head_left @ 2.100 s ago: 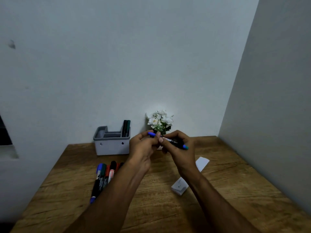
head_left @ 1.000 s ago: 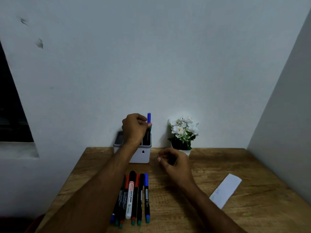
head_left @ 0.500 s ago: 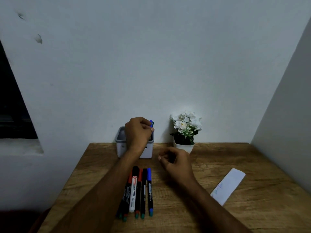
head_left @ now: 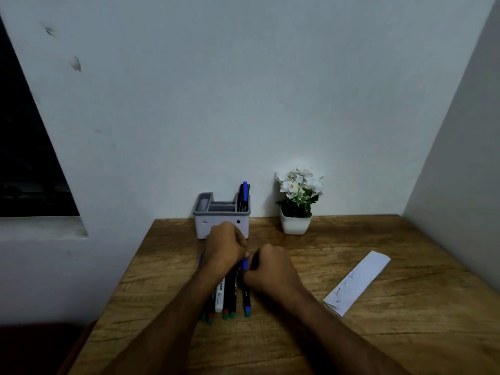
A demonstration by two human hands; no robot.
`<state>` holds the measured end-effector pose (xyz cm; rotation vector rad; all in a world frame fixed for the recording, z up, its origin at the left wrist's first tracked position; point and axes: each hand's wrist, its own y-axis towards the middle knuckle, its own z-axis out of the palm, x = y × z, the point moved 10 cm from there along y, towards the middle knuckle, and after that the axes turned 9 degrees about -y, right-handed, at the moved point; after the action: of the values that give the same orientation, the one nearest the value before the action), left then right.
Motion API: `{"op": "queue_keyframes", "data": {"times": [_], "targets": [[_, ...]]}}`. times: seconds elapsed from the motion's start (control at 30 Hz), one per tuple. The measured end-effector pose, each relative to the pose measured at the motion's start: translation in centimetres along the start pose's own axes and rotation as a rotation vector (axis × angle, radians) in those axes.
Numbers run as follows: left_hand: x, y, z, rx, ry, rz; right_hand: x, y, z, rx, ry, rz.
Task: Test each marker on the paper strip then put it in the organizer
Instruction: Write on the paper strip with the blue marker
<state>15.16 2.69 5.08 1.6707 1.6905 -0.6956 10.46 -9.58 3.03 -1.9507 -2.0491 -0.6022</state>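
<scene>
i see the wooden table filling the lower frame. my left hand and right hand sit curled together at centre, over the far ends of the row of markers; whether either actually grips a marker i cannot tell. a blue-capped marker shows between them. the paper strip lies at lower right, well apart. the grey organizer stands above centre with markers upright in its right compartment, a potted plant to its right.
</scene>
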Motion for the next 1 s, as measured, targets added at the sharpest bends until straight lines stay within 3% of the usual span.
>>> {"op": "queue_keyframes", "data": {"times": [0.23, 0.37, 0.67, 0.8, 0.93, 1.0], "targets": [[0.1, -0.2, 0.4, 0.013, 0.038, -0.011, -0.3, -0.6, -0.9, 0.001, -0.023, 0.064], [-0.4, -0.3, 0.6, -0.026, 0.007, -0.003, -2.5, -0.4, -2.6, -0.086, 0.046, 0.174], [-2.4, -1.2, 6.3, 0.214, -0.877, -0.318, -5.8, -1.1, -5.5, -0.196, 0.153, 0.173], [-3.2, -1.2, 8.7, 0.257, -1.02, -0.434, -7.0, -1.6, -6.7, -0.182, 0.22, 0.185], [-4.5, -2.1, 11.7, 0.344, -1.063, -0.518, -9.8, -1.8, -7.2, -0.111, 0.443, 0.373], [-4.6, -2.0, 12.3, 0.329, -1.095, -0.527, -10.7, -2.7, -7.7, 0.002, 0.537, 0.438]]}}
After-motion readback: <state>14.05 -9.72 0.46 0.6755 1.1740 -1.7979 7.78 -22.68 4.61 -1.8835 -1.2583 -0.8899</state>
